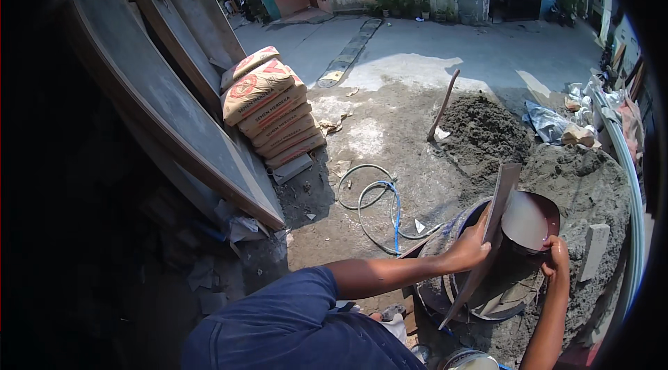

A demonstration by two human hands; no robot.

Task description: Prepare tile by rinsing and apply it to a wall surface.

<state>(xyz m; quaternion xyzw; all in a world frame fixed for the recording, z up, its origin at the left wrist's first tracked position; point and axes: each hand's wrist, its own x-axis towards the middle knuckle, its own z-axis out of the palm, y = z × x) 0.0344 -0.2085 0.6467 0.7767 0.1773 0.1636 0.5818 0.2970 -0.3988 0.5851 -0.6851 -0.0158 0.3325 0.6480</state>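
My left hand (471, 250) is closed on a long flat board (505, 188), which slants down over a wide dark tub (433, 295). My right hand (555, 257) grips the rim of a dark maroon pail (554, 211). Cloudy whitish water (525, 220) fills part of the tilted pail. The pail is above the tub, close against the board's right side. Part of the tub's inside is hidden behind the board and pail.
Cement bags (268, 102) are stacked at left beside a leaning door frame (174, 130). A hose (360, 206) coils on the ground. Behind the tub rises a mortar heap (483, 130), with a wooden handle (445, 102) upright beside it. A bucket (472, 360) stands near me.
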